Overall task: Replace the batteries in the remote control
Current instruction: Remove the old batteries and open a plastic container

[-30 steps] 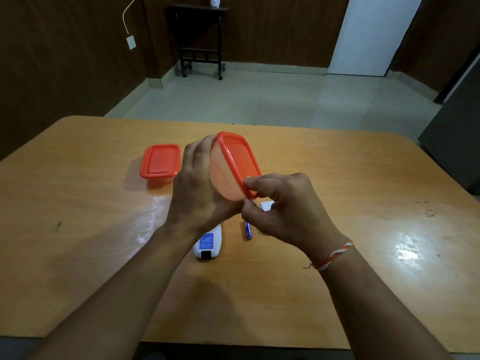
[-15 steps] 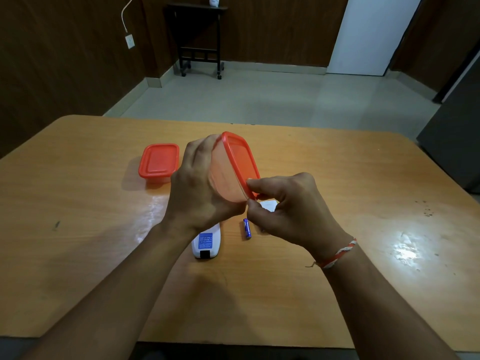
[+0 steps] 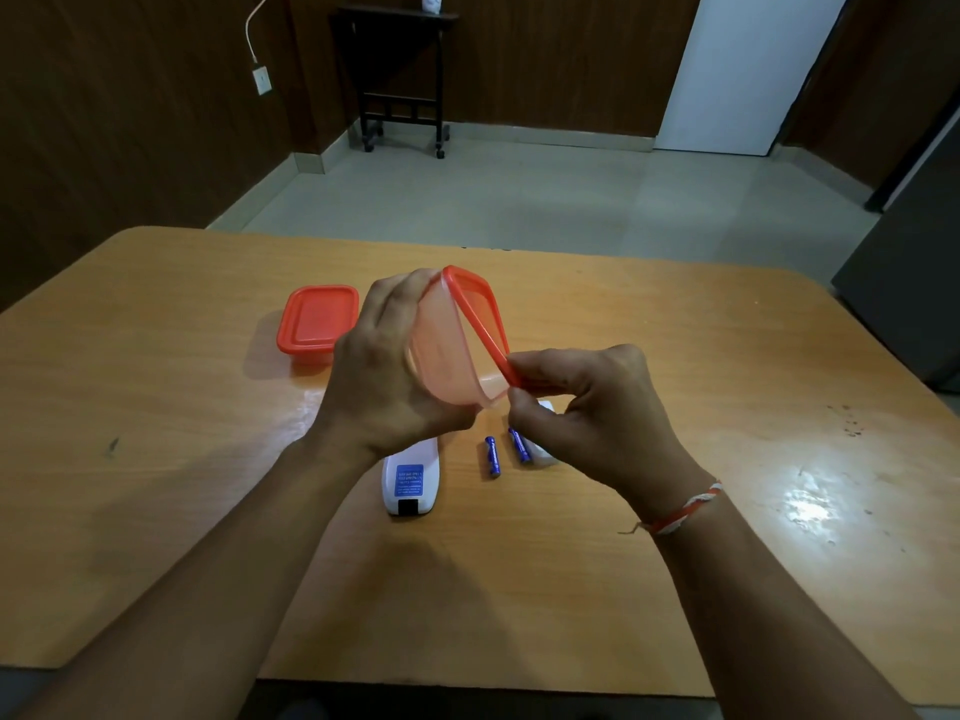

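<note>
Lid corner newly lifted, right hand pinching

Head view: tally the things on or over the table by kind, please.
Orange-lidded containers: 2, one held, one on the table
Blue batteries: 2
White remote: 1
White piece partly hidden behind the right hand: 1
Total: 6

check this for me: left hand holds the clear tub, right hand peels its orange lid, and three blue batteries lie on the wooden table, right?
Not quite: the head view shows two blue batteries on the wooden table, not three. The left hand does hold the clear tub, and the right hand peels its orange lid.
</note>
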